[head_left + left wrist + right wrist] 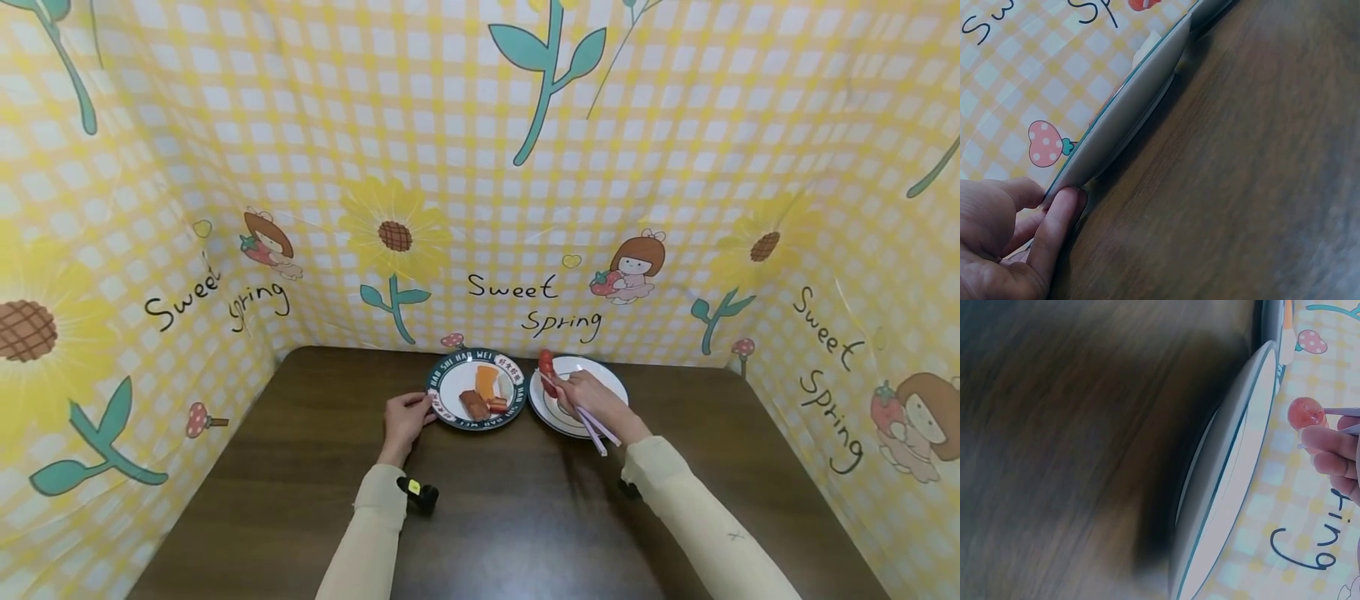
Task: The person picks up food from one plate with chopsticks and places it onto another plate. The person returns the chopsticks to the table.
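My left hand (405,421) pinches the left rim of a plate (453,390) with a dark green lettered border; the left wrist view shows the fingers on its edge. On that plate lie an orange slice (486,382), a brown piece (474,405), a small red piece (497,405) and a white piece (506,386). My right hand (597,395) holds a pair of pale chopsticks (595,432) over a white plate (613,385). Between their tips is a red sausage (1305,414), raised above the plate's left side. The hand partly covers the white plate.
Both plates stand side by side at the back of the dark wooden table (480,508). A yellow checked cloth (480,242) with printed flowers hangs close behind them and along both sides. Black wrist bands with devices (424,497) are worn at the cuffs.
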`<state>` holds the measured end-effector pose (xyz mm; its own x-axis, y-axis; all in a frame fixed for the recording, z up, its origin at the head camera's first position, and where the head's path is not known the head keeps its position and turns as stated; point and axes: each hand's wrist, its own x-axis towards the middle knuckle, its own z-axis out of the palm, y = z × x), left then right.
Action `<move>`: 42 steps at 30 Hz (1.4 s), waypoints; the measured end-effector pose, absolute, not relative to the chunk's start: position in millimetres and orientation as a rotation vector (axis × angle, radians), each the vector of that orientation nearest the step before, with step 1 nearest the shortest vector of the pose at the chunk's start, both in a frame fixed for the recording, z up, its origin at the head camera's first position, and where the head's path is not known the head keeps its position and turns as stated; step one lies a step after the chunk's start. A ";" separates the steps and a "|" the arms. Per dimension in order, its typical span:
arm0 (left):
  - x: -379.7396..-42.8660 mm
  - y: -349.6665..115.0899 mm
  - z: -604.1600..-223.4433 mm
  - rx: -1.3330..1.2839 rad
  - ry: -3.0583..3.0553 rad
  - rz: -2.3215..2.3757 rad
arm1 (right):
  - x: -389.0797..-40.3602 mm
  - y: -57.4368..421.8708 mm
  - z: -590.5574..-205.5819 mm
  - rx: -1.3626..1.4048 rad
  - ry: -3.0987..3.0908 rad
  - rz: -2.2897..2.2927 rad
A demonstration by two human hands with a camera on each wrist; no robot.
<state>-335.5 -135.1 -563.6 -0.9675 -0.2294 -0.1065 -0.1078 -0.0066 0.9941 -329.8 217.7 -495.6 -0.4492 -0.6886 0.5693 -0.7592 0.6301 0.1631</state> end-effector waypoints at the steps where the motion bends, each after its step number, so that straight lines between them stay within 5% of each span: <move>1: -335.7 -135.3 -563.5 0.370 -2.150 -2.139 | -329.7 216.1 -495.1 1.130 -2.242 0.163; 42: -332.3 -135.1 -559.6 0.385 -2.146 -2.147 | -322.4 127.5 -491.4 1.019 -2.517 0.595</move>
